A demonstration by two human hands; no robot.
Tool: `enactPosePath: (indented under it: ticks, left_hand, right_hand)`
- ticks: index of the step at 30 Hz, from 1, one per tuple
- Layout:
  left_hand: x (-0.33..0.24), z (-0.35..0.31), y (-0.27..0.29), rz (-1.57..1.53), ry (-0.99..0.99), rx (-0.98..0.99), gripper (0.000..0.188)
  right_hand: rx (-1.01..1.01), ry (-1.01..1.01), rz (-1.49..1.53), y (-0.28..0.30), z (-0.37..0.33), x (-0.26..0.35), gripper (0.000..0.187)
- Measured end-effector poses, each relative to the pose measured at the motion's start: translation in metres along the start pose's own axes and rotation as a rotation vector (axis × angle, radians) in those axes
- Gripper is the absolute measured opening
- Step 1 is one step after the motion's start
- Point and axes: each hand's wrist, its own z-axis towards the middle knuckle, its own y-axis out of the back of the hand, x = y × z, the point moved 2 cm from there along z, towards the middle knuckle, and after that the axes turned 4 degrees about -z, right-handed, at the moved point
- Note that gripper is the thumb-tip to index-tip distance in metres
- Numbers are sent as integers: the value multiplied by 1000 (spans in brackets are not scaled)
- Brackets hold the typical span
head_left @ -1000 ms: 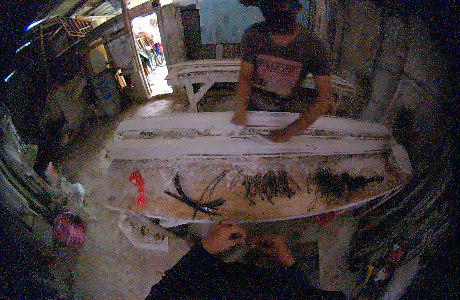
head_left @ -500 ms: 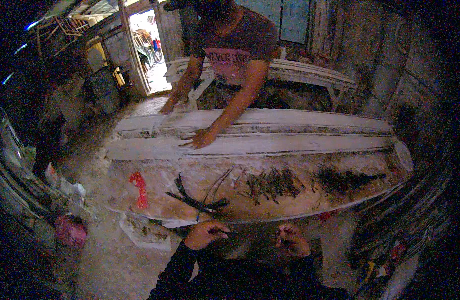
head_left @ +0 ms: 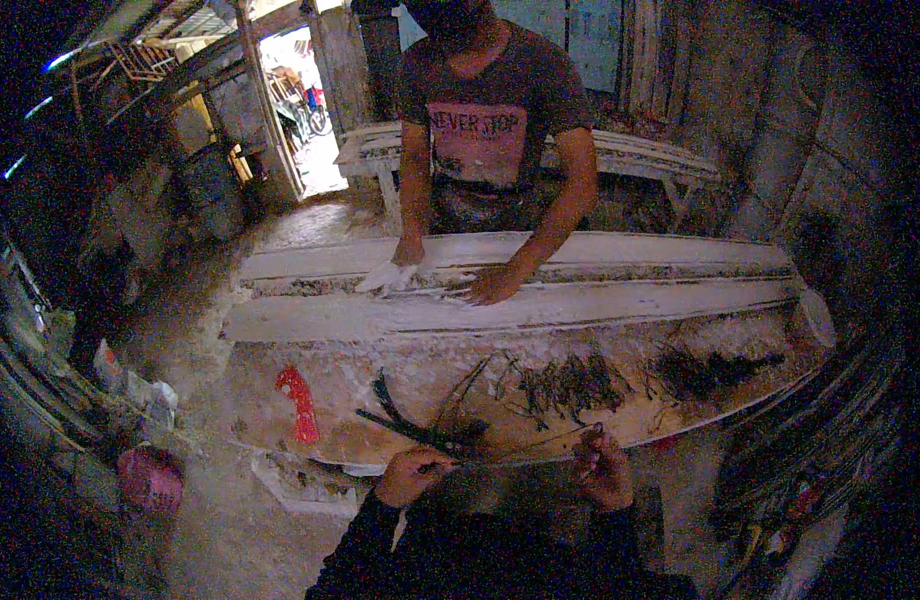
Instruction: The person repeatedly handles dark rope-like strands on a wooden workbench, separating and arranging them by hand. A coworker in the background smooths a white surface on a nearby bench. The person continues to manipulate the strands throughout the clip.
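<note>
At the near edge of the long worktable (head_left: 500,455), my left hand (head_left: 412,476) is closed in a pinch. My right hand (head_left: 604,468), also pinched, is raised a little higher to the right. A thin dark strand (head_left: 530,445) seems to stretch between their fingertips; its material cannot be made out. Just beyond my left hand lie several flat black strips (head_left: 405,425). A row of dark, thin wiry pieces (head_left: 572,388) and a dark tangled bunch (head_left: 715,370) lie farther right. A bright red bundle (head_left: 302,405) sits at the left.
Across the table a co-worker's hands (head_left: 495,285) rest on long whitish boards (head_left: 600,308); a white cloth-like piece (head_left: 388,277) is under one. Behind stands a white bench (head_left: 650,160). A pink container (head_left: 150,478) is on the floor at left, dark stacked lengths (head_left: 810,450) at right.
My right hand has lifted and moved slightly right, and the thin strand now shows between my hands. The co-worker has straightened, both hands shifting right along the boards. The whole view has shifted slightly.
</note>
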Motion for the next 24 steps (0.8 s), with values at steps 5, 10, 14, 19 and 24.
enactPosePath:
  ticks: [5,10,14,19,24]
  left_hand:
    - [4,-3,-2,95,117,-3,16]
    - [-8,-1,-23,6,154,-130,19]
    - [-25,-5,-50,-187,292,-162,23]
    - [-36,-16,-78,-485,376,-150,22]
    - [-40,-25,-96,-497,449,-155,20]
  right_hand:
    - [119,-21,40,-6,6,2,10]
    - [-93,84,-509,-19,6,-20,10]
    - [-104,-191,-535,-34,-3,-55,9]
    - [-43,-113,-749,-35,-10,-69,6]
    - [-132,-106,-1005,-30,-27,-61,7]
